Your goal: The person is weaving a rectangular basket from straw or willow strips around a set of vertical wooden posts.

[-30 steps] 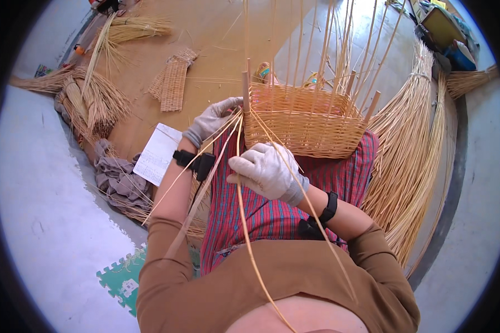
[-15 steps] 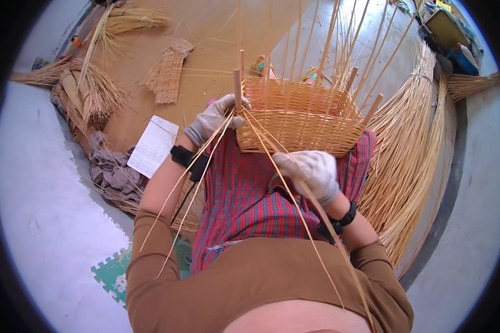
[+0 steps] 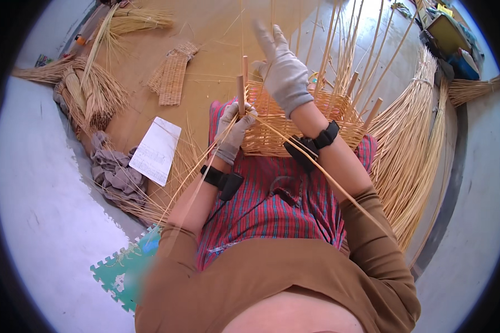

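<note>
A rectangular wicker basket (image 3: pixel 271 139), part woven, rests on my lap with tall thin stakes rising from its far side. Wooden posts stand at its corners. My left hand (image 3: pixel 232 136), in a pale work glove, is closed at the near left corner post (image 3: pixel 240 91), pinching wicker strands there. From that corner one long strand (image 3: pixel 341 187) runs down across my right forearm, while others trail over my left arm. My right hand (image 3: pixel 288 77), also gloved, is raised above the basket among the stakes, fingers spread and partly blurred. It covers part of the basket's far wall.
To the right lies a large tied bundle of long wicker rods (image 3: pixel 408 150). At the left are more bundles (image 3: pixel 94 91), small woven panels (image 3: pixel 171 75), a written sheet (image 3: pixel 156 150), a grey cloth (image 3: pixel 116 172) and a green foam mat (image 3: pixel 122 275).
My right hand has risen from the strands in front of the basket to above it, and its fingers have spread. My left hand stays at the corner, its forearm swung inward.
</note>
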Action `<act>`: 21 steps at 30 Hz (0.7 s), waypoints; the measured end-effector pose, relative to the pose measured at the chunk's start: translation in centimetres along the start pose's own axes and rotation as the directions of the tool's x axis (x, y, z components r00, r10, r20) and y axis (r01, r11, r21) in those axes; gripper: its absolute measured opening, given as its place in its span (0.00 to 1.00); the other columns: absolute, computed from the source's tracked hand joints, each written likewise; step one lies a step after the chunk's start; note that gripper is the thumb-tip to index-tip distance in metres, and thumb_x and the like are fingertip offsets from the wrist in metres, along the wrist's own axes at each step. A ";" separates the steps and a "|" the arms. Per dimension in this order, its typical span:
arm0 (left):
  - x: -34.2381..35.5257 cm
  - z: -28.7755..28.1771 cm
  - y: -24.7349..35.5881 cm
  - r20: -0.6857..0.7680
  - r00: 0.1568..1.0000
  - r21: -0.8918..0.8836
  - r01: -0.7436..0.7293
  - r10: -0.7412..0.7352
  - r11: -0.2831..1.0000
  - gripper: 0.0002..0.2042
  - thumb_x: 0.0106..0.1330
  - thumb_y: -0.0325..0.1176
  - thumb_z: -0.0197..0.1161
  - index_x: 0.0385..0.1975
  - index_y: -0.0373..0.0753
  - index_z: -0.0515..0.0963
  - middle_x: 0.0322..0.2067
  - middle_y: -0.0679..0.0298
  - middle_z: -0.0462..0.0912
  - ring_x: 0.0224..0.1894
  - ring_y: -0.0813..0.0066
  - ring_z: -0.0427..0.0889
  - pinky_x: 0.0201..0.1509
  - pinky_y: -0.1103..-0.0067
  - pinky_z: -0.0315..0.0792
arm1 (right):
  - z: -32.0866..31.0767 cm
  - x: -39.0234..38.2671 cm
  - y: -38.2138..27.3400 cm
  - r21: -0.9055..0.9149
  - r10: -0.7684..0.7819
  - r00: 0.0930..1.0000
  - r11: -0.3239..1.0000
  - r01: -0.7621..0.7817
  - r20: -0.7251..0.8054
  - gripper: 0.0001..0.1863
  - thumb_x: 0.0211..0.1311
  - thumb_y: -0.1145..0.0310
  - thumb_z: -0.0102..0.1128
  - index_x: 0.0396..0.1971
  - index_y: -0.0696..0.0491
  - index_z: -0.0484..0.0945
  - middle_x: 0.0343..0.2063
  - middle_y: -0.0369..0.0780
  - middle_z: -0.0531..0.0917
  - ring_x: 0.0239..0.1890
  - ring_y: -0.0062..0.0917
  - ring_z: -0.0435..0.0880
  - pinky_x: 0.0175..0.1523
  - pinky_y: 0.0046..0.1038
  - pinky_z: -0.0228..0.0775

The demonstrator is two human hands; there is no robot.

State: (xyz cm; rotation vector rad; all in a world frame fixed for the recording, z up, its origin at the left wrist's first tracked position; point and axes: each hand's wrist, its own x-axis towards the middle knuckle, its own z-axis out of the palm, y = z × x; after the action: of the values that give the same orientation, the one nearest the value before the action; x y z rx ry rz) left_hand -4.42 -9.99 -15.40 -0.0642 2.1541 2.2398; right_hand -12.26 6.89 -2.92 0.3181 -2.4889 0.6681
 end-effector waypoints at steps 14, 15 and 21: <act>-5.1 6.6 6.4 0.317 0.802 0.687 -0.563 0.507 0.460 0.33 0.56 0.30 0.78 0.65 0.48 0.76 0.52 0.53 0.79 0.48 0.53 0.84 0.55 0.66 0.80 | -5.0 -18.1 11.1 0.769 0.581 0.628 0.006 -0.640 0.518 0.15 0.80 0.60 0.55 0.53 0.54 0.79 0.46 0.42 0.89 0.29 0.21 0.88 0.24 0.15 0.73; -5.2 7.2 6.1 0.315 0.798 0.691 -0.564 0.513 0.452 0.33 0.56 0.30 0.78 0.65 0.48 0.76 0.52 0.53 0.79 0.48 0.53 0.84 0.55 0.66 0.80 | -5.3 -16.2 9.7 0.718 0.639 0.586 0.077 -0.692 0.497 0.15 0.80 0.60 0.55 0.53 0.55 0.78 0.46 0.40 0.89 0.27 0.19 0.87 0.25 0.16 0.73; -4.1 9.2 2.8 0.282 0.930 0.848 -0.357 0.236 0.392 0.41 0.59 0.32 0.75 0.74 0.60 0.67 0.59 0.48 0.71 0.48 0.48 0.83 0.57 0.62 0.78 | -2.6 -4.5 8.4 0.332 0.198 0.972 0.932 -0.146 -0.128 0.21 0.70 0.73 0.60 0.61 0.55 0.77 0.41 0.37 0.89 0.32 0.23 0.87 0.39 0.27 0.79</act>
State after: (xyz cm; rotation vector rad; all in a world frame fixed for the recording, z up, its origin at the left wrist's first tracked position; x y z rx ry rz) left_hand -0.51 -0.87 -12.00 0.5132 3.1292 0.7935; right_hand -10.31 15.76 -6.82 0.1555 -2.2684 1.1318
